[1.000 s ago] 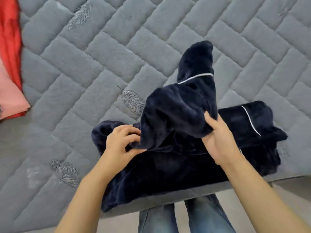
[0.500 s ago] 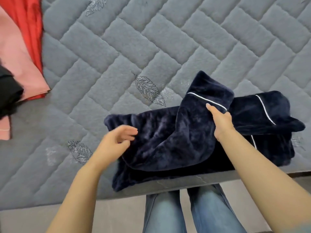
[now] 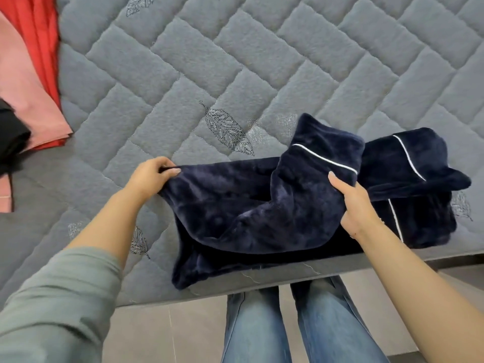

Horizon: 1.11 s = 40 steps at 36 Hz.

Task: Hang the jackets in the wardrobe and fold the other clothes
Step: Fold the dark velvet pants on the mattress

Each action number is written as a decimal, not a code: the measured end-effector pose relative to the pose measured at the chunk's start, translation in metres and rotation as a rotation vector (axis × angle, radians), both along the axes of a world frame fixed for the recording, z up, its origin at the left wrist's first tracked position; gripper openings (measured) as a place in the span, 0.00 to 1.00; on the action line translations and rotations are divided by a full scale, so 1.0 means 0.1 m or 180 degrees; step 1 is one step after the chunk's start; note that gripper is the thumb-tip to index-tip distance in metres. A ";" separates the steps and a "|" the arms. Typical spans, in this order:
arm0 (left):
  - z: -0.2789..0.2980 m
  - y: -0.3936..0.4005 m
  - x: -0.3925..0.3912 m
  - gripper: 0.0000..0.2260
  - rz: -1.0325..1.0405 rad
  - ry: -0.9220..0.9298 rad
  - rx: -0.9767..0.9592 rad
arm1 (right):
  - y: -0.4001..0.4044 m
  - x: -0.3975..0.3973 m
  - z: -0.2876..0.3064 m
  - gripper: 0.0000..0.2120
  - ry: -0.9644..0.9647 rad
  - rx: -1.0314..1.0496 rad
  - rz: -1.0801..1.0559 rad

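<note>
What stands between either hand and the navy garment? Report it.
Nothing visible does. The left hand already pinches the left corner of the navy garment, and the right hand grips its folded-over sleeve, on the grey mattress.

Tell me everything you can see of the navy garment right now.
The navy garment is plush, fleece-like fabric with thin white piping. It lies partly folded at the near edge of the grey quilted mattress, one corner hanging over the edge. A cuffed part is folded across its middle. The left hand pinches its far-left corner; the right hand grips the folded part near the piping.
</note>
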State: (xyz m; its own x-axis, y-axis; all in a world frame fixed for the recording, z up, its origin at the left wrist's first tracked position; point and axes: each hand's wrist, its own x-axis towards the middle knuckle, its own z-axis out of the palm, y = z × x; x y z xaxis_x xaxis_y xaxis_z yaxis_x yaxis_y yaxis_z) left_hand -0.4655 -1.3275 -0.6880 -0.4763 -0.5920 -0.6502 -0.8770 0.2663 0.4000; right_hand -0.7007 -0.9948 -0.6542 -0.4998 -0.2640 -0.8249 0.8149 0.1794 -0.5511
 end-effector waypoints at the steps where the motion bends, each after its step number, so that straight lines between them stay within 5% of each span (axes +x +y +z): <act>1: 0.01 0.04 -0.02 0.07 0.0053 -0.0027 -0.0173 | 0.02 0.00 0.00 0.19 -0.0073 -0.0132 0.0009; 3: 0.06 0.20 -0.10 0.09 -0.0079 0.0012 -0.0693 | 0.04 -0.01 0.00 0.21 -0.0169 -0.0394 0.0019; 6: 0.28 0.58 -0.22 0.09 -0.0426 0.0824 -0.0905 | 0.02 -0.05 0.00 0.23 -0.0343 -0.0644 -0.0049; 9: 0.44 1.09 -0.24 0.17 -0.0667 0.1259 0.0113 | -0.04 -0.12 0.02 0.23 -0.0513 -0.0706 -0.0136; 12: 0.45 1.50 -0.18 0.36 -0.0625 0.0667 0.1072 | -0.14 -0.20 0.04 0.22 -0.0633 -0.0404 -0.0231; 17: 0.36 1.58 -0.18 0.08 -0.0919 0.0701 0.0886 | -0.13 -0.24 0.16 0.05 -0.0141 -0.0412 -0.0392; 23: 0.55 1.28 -0.48 0.12 -0.0772 0.1042 0.1180 | 0.55 -0.33 0.56 0.21 0.0355 -0.1147 -0.1157; 30: 0.45 1.25 -1.31 0.04 -0.1114 0.0739 0.0107 | 1.10 -0.57 0.50 0.12 0.0133 -0.0732 -0.1557; 35: 0.24 1.71 -1.52 0.17 -0.1705 0.0010 -0.1039 | 1.21 -0.66 0.08 0.06 -0.0105 0.0300 -0.1486; 40: 0.21 2.37 -1.49 0.19 -0.1831 0.1194 -0.1473 | 1.28 -0.64 -0.01 0.18 0.0550 0.0792 -0.1321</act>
State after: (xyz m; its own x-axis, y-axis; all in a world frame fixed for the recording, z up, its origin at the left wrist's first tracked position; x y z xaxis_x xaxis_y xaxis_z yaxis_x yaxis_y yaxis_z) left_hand -0.6145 -1.0910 -0.6667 -0.9234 -0.3582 -0.1381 -0.3834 0.8424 0.3786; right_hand -0.7648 -0.8667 -0.6556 -0.6555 0.1795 -0.7336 0.7461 0.0031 -0.6659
